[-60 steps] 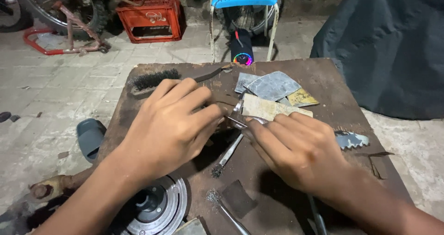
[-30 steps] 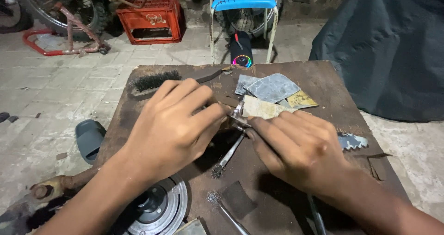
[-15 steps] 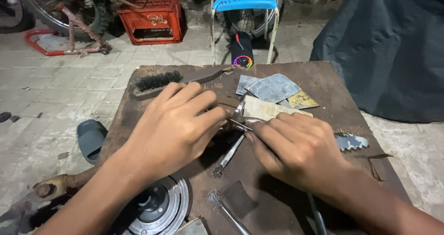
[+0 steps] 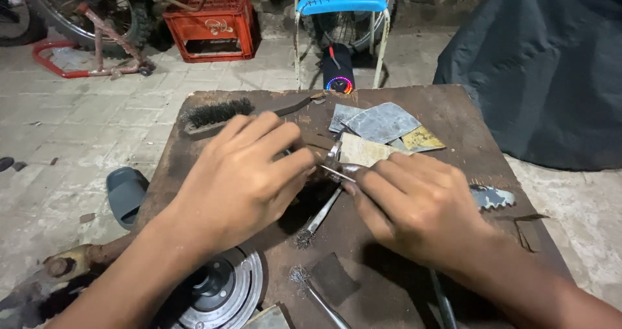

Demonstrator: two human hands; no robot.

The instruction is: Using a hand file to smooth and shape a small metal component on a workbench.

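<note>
**Two hands meet over a small metal piece on a worn board**

The left hand [image 4: 243,177] lies palm down over the middle of the dark wooden board [image 4: 447,112], its fingers curled and closed toward the right. The right hand [image 4: 418,203] comes from 4 o'clock, also with the fingers bent inward. Between the two sets of fingertips there is a small shiny metal piece [image 4: 335,164], thin and pointed; both hands pinch it, but I cannot tell its exact shape, because the fingers cover most of it. It sits near the centre of the board, just a little toward 12 o'clock.

Below the metal piece, toward 6 o'clock, a thin tool with a frayed wire end [image 4: 317,219] lies at a slant on the board. A second such tool [image 4: 314,293] lies near the bottom edge, beside a dark square scrap [image 4: 334,277].

At 12 o'clock from the hands, several pieces of sandpaper [image 4: 382,125] in grey, cream and yellow overlap one another. At 11 o'clock a black-bristled brush [image 4: 217,115] lies along the far edge. At 3 o'clock from the right hand, a toothed metal blade [image 4: 492,198] shows partly behind the knuckles.

Off the board at 7 o'clock is a round metal disc part [image 4: 223,293], and at 9 o'clock a grey sandal [image 4: 126,190] on the paved floor. Far at 12 o'clock stand a blue plastic chair [image 4: 340,2] and a red crate [image 4: 210,24].
</note>
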